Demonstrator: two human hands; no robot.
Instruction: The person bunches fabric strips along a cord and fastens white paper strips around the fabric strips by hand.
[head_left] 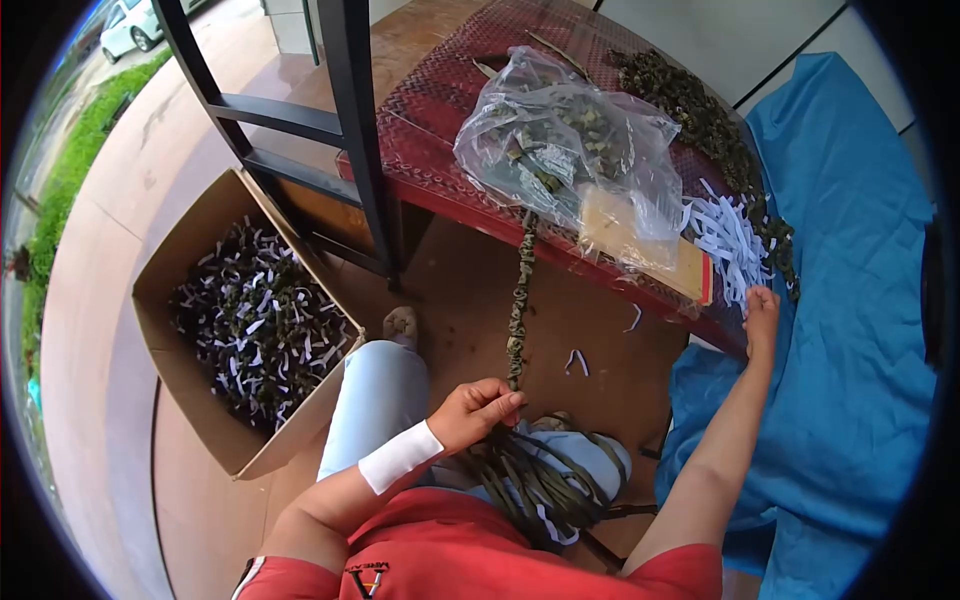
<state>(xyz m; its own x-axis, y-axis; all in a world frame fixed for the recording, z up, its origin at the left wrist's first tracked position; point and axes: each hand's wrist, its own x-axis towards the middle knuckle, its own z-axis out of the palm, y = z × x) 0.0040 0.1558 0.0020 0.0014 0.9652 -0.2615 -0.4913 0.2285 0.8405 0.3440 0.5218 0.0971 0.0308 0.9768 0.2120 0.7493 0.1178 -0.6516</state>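
My left hand (478, 412) is closed around a dark green braided cord (518, 310), where its thick knotted length meets a bundle of loose strands. The cord runs from the table edge down to my hand. Below, the long green strands (540, 480) fan out over my lap, with a white strip among them. At the table's right end, my right hand (762, 318) has its fingers curled together beside a pile of white strips (728, 240). Whether a strip is pinched in them is too small to make out.
On the red table (420, 140) lie a clear plastic bag (570, 130), a tan block (630, 225) and dark green knotted pieces (690, 110). A cardboard box (190, 400) of tied pieces stands left, near a black metal frame (355, 130). Blue cloth (840, 300) hangs right.
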